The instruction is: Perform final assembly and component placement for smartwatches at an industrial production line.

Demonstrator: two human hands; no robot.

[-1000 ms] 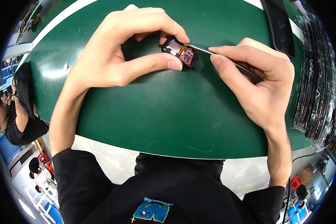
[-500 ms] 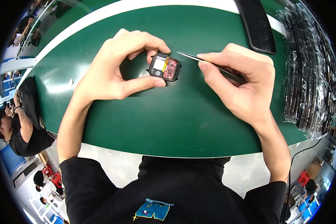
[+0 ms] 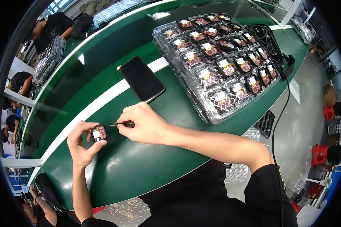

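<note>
My left hand (image 3: 79,148) pinches a small black smartwatch case (image 3: 99,133) between thumb and fingers, above the green table. The case's inside faces up, showing a pale silver block, a yellow strip and a red circuit board. In my right hand (image 3: 147,125) is a pair of thin dark tweezers (image 3: 113,124), gripped like a pen. Their tips point left at the upper right edge of the case; whether they touch it I cannot tell.
A black phone (image 3: 143,78) lies beyond my right hand. Stacked clear plastic trays (image 3: 196,101) bearing several similar watch cases stand at the far right. Behind them is a coiled black cable (image 3: 267,41). A white strip (image 3: 115,87) runs along the green table (image 3: 140,164). Other people sit at the left.
My view has swung, bringing the tray tops and cable into sight; the hands now appear lower left. Both hands keep their hold, and the tweezer tips look nearer the watch case.
</note>
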